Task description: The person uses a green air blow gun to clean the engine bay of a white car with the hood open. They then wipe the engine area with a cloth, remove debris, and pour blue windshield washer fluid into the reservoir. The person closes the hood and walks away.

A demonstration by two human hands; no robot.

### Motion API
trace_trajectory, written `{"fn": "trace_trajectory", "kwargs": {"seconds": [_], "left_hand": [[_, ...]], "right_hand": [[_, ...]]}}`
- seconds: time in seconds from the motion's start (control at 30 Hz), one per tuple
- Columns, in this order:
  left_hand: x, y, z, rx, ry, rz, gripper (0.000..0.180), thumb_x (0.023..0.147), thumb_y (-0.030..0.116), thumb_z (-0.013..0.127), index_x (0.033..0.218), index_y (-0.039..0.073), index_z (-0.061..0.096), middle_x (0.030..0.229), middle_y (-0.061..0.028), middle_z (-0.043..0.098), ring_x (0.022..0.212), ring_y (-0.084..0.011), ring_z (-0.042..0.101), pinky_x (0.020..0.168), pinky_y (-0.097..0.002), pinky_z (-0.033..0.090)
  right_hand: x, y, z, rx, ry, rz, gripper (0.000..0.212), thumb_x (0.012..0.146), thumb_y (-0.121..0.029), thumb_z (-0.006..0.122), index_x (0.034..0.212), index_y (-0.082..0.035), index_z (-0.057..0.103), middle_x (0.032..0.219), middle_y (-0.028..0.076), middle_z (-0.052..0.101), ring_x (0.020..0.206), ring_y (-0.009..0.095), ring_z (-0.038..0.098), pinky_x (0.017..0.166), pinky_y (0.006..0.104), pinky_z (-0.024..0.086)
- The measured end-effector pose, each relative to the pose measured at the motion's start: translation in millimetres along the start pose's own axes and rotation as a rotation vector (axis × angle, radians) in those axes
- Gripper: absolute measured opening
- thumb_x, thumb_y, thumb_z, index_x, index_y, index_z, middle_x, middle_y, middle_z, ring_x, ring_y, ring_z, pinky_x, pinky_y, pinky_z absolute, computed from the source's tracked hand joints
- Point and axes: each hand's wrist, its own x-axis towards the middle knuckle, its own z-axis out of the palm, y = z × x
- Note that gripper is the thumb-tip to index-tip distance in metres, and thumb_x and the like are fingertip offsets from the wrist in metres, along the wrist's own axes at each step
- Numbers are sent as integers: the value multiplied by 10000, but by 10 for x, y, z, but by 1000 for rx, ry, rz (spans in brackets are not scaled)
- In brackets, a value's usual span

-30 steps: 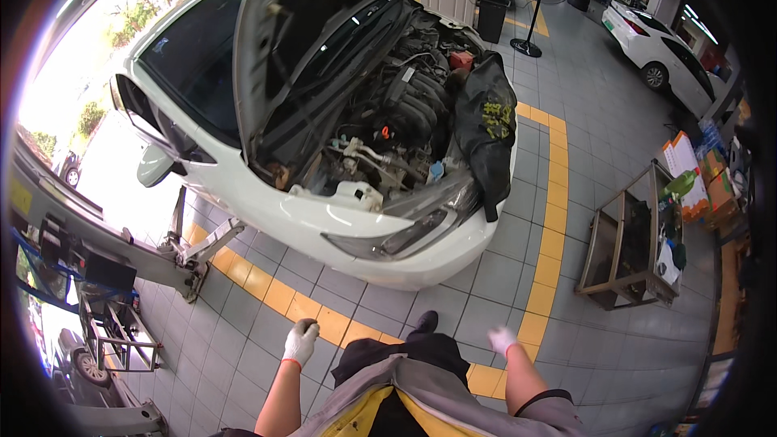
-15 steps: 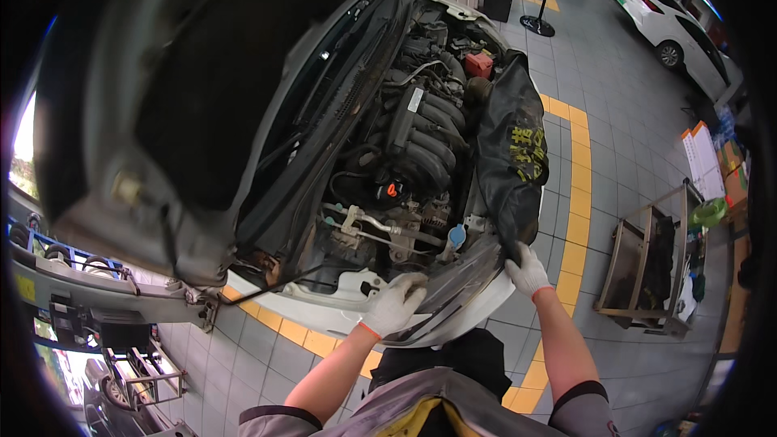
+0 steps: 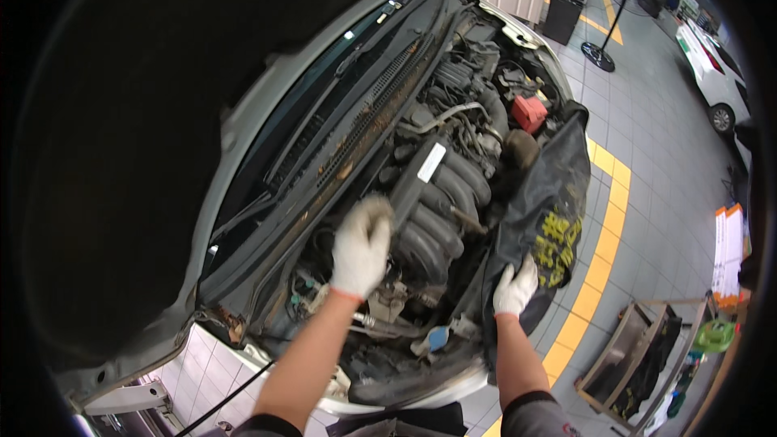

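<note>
Over the open engine bay, my white-gloved left hand [image 3: 360, 255] hangs beside the black intake manifold [image 3: 433, 222]. Its fingertips are smeared by motion, so I cannot tell whether they hold anything. The orange engine cap is hidden, apparently behind this hand. My right hand [image 3: 515, 290], also gloved, lies on the black fender cover [image 3: 530, 210] with yellow lettering, thumb and fingers apart. That cover drapes over the car's front edge. A blue fluid cap [image 3: 438, 339] sits between my two forearms.
The raised hood [image 3: 121, 170] fills the left side. Beyond the engine are a red battery terminal cover [image 3: 529, 113] and a black bin [image 3: 563, 14]. A metal trolley [image 3: 595, 356] stands at lower right on the tiled floor. A white car [image 3: 712, 69] is parked far right.
My left hand has moved from the car's near edge up over the engine. My right hand has shifted farther along the fender cover, away from its near corner. The view has moved closer to the engine.
</note>
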Motion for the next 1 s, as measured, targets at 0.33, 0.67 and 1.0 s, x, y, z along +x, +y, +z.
{"fn": "trace_trajectory", "kwargs": {"seconds": [0.33,0.67,1.0], "left_hand": [[2537,-193,179,745,-297,234,530,994,241,584,1496,80,531,1511,-215,564,1365,-425,562,1178,-463,448],[1902,-360,-422,1029,-293,218,325,1002,201,587,1283,49,649,1176,-229,699,1099,-443,675,948,-515,549],[742,-89,-1430,1257,-446,203,285,947,268,662,1151,72,695,1036,-179,674,980,-381,684,869,-496,570]], "right_hand": [[9,67,90,-13,104,-103,600,945,-183,634,1489,30,501,1443,256,563,1365,468,497,1185,555,365],[-17,110,116,-12,74,-109,562,981,-199,612,1479,39,506,1451,263,571,1363,465,509,1192,540,362],[-33,116,117,18,80,-106,547,997,-236,615,1465,34,531,1436,273,580,1353,447,526,1187,521,374]]}}
